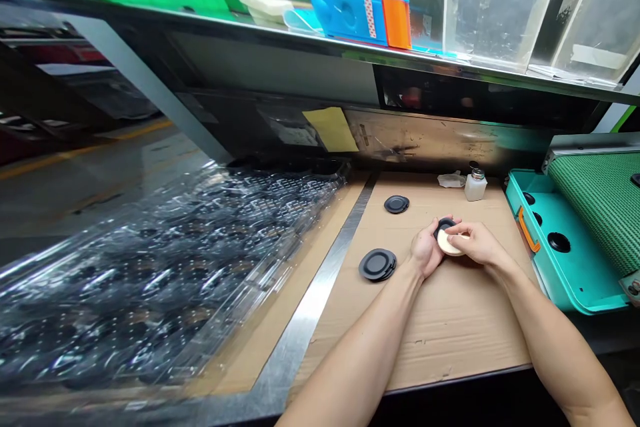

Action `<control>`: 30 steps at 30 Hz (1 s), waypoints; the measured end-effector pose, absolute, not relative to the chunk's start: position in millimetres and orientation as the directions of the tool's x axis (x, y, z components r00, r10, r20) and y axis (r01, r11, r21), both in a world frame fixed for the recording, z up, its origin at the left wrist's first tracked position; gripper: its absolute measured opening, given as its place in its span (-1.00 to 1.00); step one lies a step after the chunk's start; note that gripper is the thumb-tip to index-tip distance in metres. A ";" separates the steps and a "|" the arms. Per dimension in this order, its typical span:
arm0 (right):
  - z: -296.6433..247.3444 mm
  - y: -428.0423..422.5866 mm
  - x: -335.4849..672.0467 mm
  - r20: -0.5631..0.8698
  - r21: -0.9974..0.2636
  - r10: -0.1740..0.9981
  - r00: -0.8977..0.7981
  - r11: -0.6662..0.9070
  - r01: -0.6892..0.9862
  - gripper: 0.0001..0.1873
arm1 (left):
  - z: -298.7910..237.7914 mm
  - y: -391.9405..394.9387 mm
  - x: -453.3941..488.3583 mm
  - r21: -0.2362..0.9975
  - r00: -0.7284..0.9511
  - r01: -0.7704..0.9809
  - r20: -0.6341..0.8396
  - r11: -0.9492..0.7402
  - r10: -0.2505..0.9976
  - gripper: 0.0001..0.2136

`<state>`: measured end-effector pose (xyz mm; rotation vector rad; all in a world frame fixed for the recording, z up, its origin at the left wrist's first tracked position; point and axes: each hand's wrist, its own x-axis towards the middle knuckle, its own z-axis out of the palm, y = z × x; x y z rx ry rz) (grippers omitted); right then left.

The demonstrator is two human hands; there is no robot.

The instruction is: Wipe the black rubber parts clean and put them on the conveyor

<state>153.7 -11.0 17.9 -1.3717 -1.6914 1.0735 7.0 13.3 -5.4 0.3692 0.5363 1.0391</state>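
Observation:
My left hand (pixel 425 250) is closed around a round black plastic part (pixel 443 225), held above the cardboard (pixel 450 327). Pinched in my right hand (pixel 477 245) is a cream-coloured round pad (pixel 450 244), pressed against the black part or just in front of it. The pad hides much of that part. To the left of my hands lies a small stack of flat black discs (pixel 377 264). Farther back on the cardboard sits another black disc pile (pixel 397 204).
Clear plastic trays (pixel 165 247) spread across the left side. A white bottle (pixel 475 185) stands at the back, beside crumpled white material (pixel 451 179). On the right are a teal bin (pixel 583 277) with a few black parts and a green conveyor belt (pixel 600 193). A shelf (pixel 290 40) crosses overhead.

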 end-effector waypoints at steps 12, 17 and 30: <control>20.1 -17.4 140.9 0.184 -0.501 0.981 -0.057 0.144 0.853 -0.61 | -11.8 19.9 7.2 0.463 0.377 -0.756 -0.270 0.463 0.886 -0.63; 31.2 -23.4 134.3 0.154 -0.346 0.988 0.021 0.034 0.938 -0.55 | -13.1 20.2 10.6 0.427 0.389 -0.770 -0.274 0.474 0.879 -0.68; 29.9 -21.0 129.8 0.127 -0.303 0.989 0.078 -0.036 0.952 -0.51 | -6.1 14.4 11.4 0.437 0.387 -0.764 -0.278 0.474 0.879 -0.66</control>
